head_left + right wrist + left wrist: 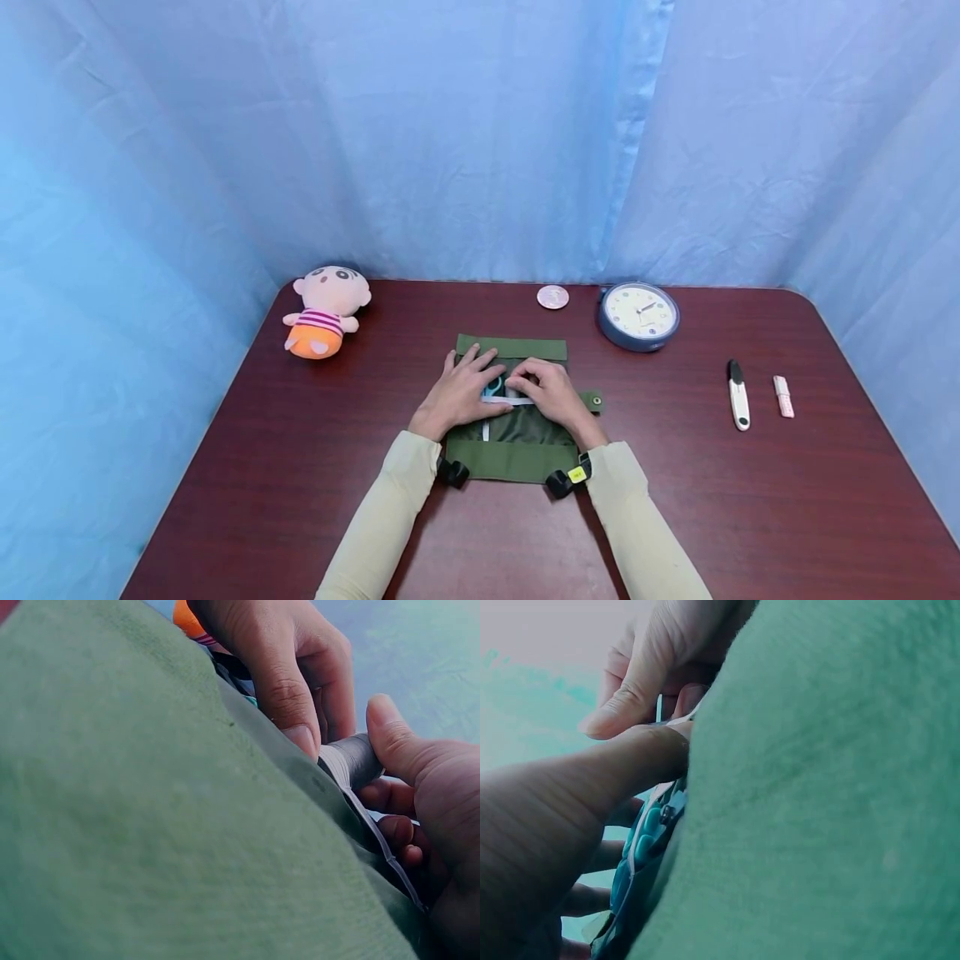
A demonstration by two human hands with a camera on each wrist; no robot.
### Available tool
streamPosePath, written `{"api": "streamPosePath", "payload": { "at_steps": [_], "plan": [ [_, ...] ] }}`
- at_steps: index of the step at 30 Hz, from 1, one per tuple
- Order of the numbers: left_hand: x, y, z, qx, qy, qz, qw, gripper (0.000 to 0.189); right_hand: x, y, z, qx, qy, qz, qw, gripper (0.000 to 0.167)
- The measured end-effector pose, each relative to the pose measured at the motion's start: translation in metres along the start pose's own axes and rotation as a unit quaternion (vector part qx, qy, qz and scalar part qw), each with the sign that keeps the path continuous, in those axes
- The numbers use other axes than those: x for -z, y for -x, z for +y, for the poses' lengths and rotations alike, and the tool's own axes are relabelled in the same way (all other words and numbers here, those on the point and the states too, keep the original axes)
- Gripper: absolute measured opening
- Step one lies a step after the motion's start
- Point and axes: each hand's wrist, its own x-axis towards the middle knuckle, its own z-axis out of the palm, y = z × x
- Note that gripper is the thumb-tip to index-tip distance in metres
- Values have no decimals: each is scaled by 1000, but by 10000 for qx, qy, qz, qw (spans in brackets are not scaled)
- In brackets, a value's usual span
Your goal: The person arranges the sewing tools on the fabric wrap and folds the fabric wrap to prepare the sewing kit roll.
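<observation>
The green fabric case (512, 463) lies spread open on the table, at the centre of the head frame and a little below it. Across its inside runs a white elastic band (517, 401). The right hand (552, 393) is narrow: its thumb and fingers pinch a grey cylinder (366, 759), which touches this band. The left hand (459, 392) is wide, with its fingers spread and resting over the left part of the case, and its thumb is at the band, close to the cylinder. Between the 2 hands a blue scissors handle (492, 387) can be seen. Lower in the case there is a short white strip (486, 431), and at the right edge a green tab (592, 402) carries 1 snap button.

Farther out, a plush doll (324, 312) with striped shirt and orange bottom lies at the upper left of the table (262, 467). Above the case is a round pinkish disc (552, 297), and to its right a blue-rimmed clock (639, 316). At the right of the frame lie a black-and-white tool (738, 396) and, just beside it, a small pink-and-white item (783, 397). Behind everything hangs a light blue curtain (450, 167).
</observation>
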Motion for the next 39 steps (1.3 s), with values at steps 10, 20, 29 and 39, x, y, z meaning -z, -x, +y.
{"api": "streamPosePath", "payload": {
  "at_steps": [10,20,29,39],
  "plan": [
    [-1,-1,-1,2,126,110,9999,63,0,0,-1,-52,169,193,9997,12],
    [-3,-1,-1,95,262,54,9996,62,1,0,1,-205,354,202,9990,18],
    [-3,-1,-1,130,316,-3,9994,62,2,0,2,-297,366,181,9987,16],
    [-3,-1,-2,86,346,8,9994,62,2,1,-1,-310,429,30,9986,17]
  ]
}}
